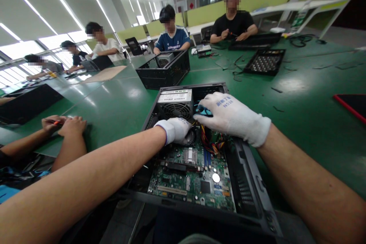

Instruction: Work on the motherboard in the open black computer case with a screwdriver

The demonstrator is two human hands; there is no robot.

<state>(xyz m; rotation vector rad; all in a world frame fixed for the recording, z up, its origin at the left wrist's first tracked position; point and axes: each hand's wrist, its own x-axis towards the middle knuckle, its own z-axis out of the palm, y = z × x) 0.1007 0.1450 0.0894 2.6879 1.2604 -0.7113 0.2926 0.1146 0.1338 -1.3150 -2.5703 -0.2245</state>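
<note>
An open black computer case point(251, 183) lies before me with its motherboard point(200, 194) facing up. My left hand point(178, 129), in a white glove, reaches over the upper part of the board. Its fingers are curled by a round black fan point(190, 137), and what they grip is hidden. My right hand point(225, 114), gloved too, is closed around a blue-and-black tool point(204, 111), whose working end I cannot see. Between the hands and the memory slots runs a bundle of coloured power cables point(210, 141). The power supply point(175, 103) sits at the case's far end.
Across the green table point(122, 99) stands another open black case point(162, 72) with a person behind it. A black panel point(264, 62) and loose cables lie at the far right. To my left, a co-worker's hands point(64, 124) hold an orange-and-black tool. A red-edged black item point(351, 103) lies rightmost.
</note>
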